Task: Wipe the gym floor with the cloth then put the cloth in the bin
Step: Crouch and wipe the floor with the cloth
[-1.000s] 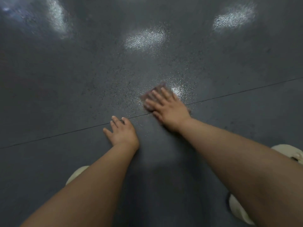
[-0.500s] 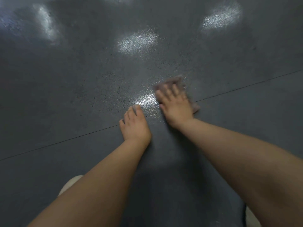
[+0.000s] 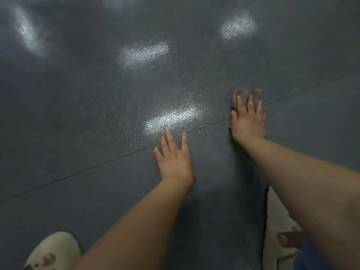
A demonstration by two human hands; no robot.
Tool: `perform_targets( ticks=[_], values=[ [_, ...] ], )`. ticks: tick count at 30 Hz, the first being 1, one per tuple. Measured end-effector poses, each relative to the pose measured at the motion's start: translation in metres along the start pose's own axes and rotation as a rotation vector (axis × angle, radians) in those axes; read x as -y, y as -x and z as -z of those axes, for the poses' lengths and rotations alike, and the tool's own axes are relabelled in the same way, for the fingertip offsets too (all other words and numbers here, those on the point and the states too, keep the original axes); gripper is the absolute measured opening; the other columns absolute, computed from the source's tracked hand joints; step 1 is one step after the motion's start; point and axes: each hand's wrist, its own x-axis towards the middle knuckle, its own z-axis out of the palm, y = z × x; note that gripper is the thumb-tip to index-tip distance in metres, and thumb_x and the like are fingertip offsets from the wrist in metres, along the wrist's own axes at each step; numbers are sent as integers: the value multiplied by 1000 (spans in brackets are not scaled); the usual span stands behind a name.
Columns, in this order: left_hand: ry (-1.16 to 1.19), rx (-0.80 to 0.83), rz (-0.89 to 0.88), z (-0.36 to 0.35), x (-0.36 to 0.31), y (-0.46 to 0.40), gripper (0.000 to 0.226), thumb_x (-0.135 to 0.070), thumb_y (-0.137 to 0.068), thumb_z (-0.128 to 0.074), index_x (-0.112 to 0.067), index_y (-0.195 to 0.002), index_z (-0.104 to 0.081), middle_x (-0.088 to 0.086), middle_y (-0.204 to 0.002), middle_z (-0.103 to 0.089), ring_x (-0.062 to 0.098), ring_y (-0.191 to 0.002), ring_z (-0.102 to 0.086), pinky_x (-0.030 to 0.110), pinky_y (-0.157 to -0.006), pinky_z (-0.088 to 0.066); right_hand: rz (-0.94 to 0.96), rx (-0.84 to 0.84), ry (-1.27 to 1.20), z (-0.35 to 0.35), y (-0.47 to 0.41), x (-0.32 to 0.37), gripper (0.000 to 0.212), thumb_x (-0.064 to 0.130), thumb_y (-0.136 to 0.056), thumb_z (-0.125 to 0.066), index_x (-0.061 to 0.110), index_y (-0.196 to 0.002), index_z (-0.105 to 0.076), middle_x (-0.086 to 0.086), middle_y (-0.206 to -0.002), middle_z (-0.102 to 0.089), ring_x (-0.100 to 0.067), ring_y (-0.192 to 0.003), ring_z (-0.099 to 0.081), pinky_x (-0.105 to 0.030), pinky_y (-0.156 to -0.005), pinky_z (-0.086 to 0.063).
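Your right hand (image 3: 248, 121) lies flat on the cloth (image 3: 246, 95), fingers straight and slightly spread, pressing it onto the gym floor (image 3: 78, 106); nothing is curled round it. The cloth is a brownish, blurred patch that shows past your fingertips and beside your thumb, sitting on the thin dark seam (image 3: 97, 166) that runs diagonally across the floor. Your left hand (image 3: 174, 158) rests palm down on the bare floor, fingers extended and spread, holding nothing, its fingertips reaching the same seam; it is near the right hand but apart from it and from the cloth. The floor is dark grey and speckled, with several bright reflections, one just ahead of the left fingertips. A pale shoe (image 3: 52, 252) shows at the lower left corner and another (image 3: 276, 230) at the lower right, partly hidden under your right forearm
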Motion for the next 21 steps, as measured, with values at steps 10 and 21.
perform_targets(
  ticks=[10,21],
  values=[
    [-137,14,-34,0,-31,-16,83,-33,-93,-55,-16,-151,1,27,-155,7,42,-144,0,54,-114,-8,725,16,82,-20,21,13,49,42,-89,-37,25,-130,-58,-11,-138,-52,-38,-127,-47,-48,-97,-44],
    [-88,110,-52,8,-35,-20,101,-24,-82,-74,-9,-149,0,34,-151,11,50,-141,-1,56,-110,-23,-310,-58,-146,-2,11,-68,54,37,-102,-26,28,-152,-9,-5,-160,-1,-32,-146,5,-44,-117,-2]
  ],
)
